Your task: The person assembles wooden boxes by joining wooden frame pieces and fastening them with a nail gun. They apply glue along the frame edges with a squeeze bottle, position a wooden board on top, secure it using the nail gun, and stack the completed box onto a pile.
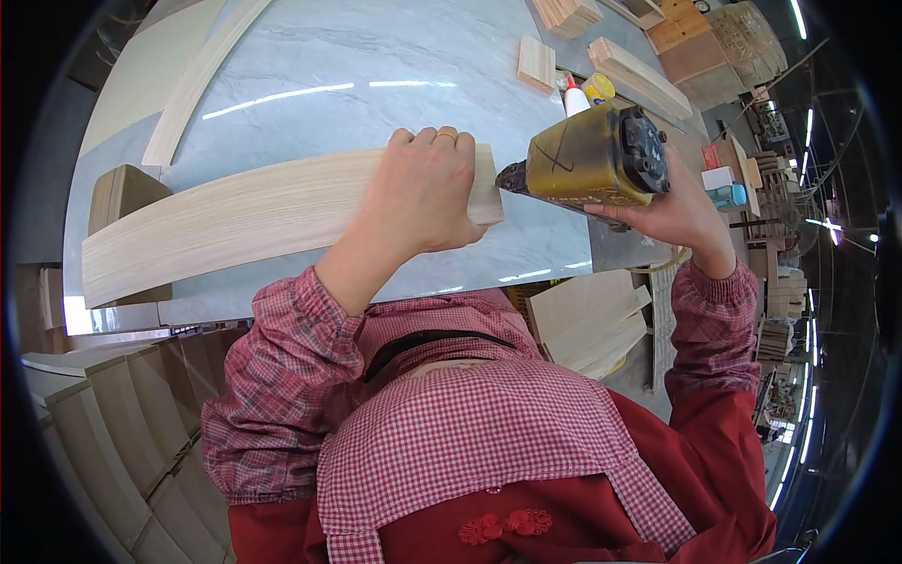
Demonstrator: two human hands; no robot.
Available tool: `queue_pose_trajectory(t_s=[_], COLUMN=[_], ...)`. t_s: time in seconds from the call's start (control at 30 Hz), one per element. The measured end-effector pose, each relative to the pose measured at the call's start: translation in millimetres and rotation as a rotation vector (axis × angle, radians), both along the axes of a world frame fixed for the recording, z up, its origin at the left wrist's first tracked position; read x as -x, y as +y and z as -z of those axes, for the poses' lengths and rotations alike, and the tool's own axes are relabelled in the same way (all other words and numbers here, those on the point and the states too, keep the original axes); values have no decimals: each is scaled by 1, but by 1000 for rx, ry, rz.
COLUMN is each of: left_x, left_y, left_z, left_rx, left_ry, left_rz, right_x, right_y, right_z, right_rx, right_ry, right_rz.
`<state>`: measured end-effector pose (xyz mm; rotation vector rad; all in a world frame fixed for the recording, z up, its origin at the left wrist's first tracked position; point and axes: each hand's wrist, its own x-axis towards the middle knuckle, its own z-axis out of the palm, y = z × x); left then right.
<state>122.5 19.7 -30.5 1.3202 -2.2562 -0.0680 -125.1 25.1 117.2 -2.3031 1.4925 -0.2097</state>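
A long pale wooden board (pixel 254 209) lies across the near part of the table, its left end over a brown wooden block (pixel 122 199). My left hand (pixel 427 188) is wrapped over the board near its right end, a ring on one finger. In my right hand (pixel 681 207) is a yellow and black nail gun (pixel 573 158), held on its side. The gun's dark nose points left and sits at the board's right end; whether it touches cannot be told. Most of my right fingers are hidden behind the gun.
A white marbled table (pixel 310 113) carries a long thin strip (pixel 202 85) at the back left. At the back right are a small wood block (pixel 536 64), a glue bottle (pixel 575 97), a yellow tub (pixel 598 88) and stacked boards (pixel 641 77). More boards (pixel 592 324) lie below the table edge.
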Motion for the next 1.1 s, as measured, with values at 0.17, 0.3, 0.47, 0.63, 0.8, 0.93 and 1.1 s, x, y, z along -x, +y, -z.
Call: queue_pose_trajectory(t_s=[0.17, 0.3, 0.47, 0.63, 0.8, 0.93, 1.1], left_x=[0, 0, 2, -1, 0, -1, 0], left_y=[2, 1, 2, 0, -1, -1, -2], left_z=[-1, -1, -2, -3, -5, -4, -5], left_rx=[-23, -38, -48, -47, -46, -53, -109], left_ry=[-14, -20, -14, -21, -23, -21, -46], left_rz=[3, 4, 16, 5, 16, 21, 17], right_x=[1, 1, 7, -5, -8, -9, -9], right_y=[-7, -14, -19, -34, -41, -48, -59], right_z=[2, 2, 4, 0, 0, 4, 4], right_rx=[-24, -57, 24, 7, -10, -2, -103], right_ry=[31, 33, 45, 37, 36, 44, -25], right_rz=[0, -5, -54, -21, 39, 57, -30])
